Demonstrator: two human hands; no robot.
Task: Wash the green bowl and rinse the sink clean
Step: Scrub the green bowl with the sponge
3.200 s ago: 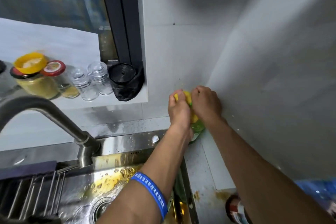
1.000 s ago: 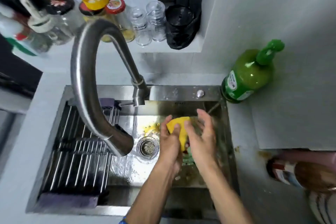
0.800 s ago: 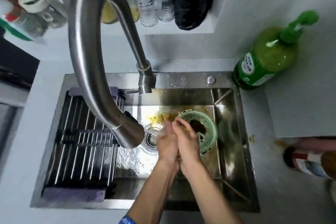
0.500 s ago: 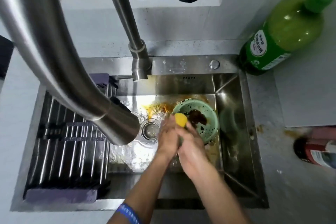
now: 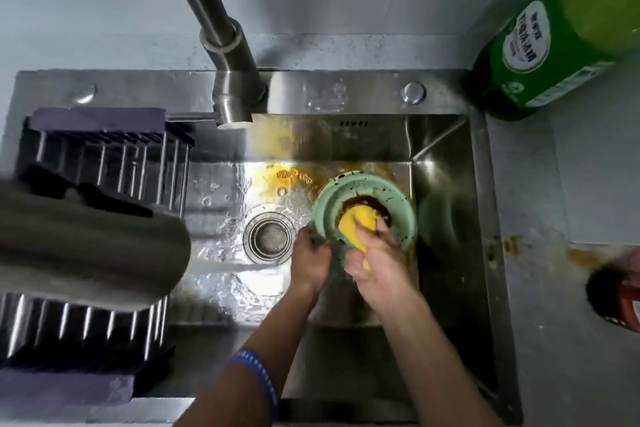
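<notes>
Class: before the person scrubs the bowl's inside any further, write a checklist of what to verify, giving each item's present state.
1. Green bowl sits inside the sink: ok.
2. Left hand steadies the bowl's rim: ok.
3. Right hand grips the yellow sponge: ok.
4. Sponge reaches the brown residue in the bowl: ok.
5. Sink floor free of orange stains: not ok.
6. Water running from the faucet: cannot tell.
</notes>
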